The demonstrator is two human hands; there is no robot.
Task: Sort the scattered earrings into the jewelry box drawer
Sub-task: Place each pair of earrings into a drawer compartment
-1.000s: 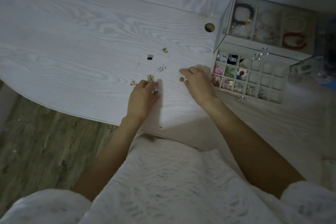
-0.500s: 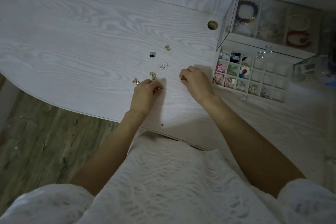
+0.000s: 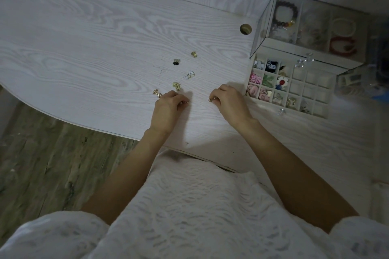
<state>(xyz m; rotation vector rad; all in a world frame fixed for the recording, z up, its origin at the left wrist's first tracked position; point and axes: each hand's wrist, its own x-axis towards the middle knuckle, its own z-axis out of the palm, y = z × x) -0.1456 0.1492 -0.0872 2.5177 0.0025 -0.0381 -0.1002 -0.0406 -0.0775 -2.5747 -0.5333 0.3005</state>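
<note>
Several small earrings lie scattered on the white wood-grain table [image 3: 84, 52]: a gold pair [image 3: 157, 92], square gold studs [image 3: 176, 86], a white hoop pair [image 3: 189, 74], black studs [image 3: 176, 61] and a gold stud [image 3: 194, 54]. My left hand [image 3: 168, 107] rests on the table with fingers curled, pinching a small gold earring [image 3: 184, 102]. My right hand [image 3: 229, 101] pinches another gold earring [image 3: 211, 99] at its fingertips. The jewelry box [image 3: 311, 27] stands at the right, its grid drawer [image 3: 311, 90] pulled out, with the left cells filled.
A round cable hole [image 3: 245, 29] sits in the table near the box. The glass top compartment holds bracelets. The table's curved front edge runs past my left wrist, with wooden floor [image 3: 42, 153] below. A white textured garment covers my lap.
Both hands went from flat on the table to curled, each closing its fingertips on a gold earring. The right hand drew slightly back toward me.
</note>
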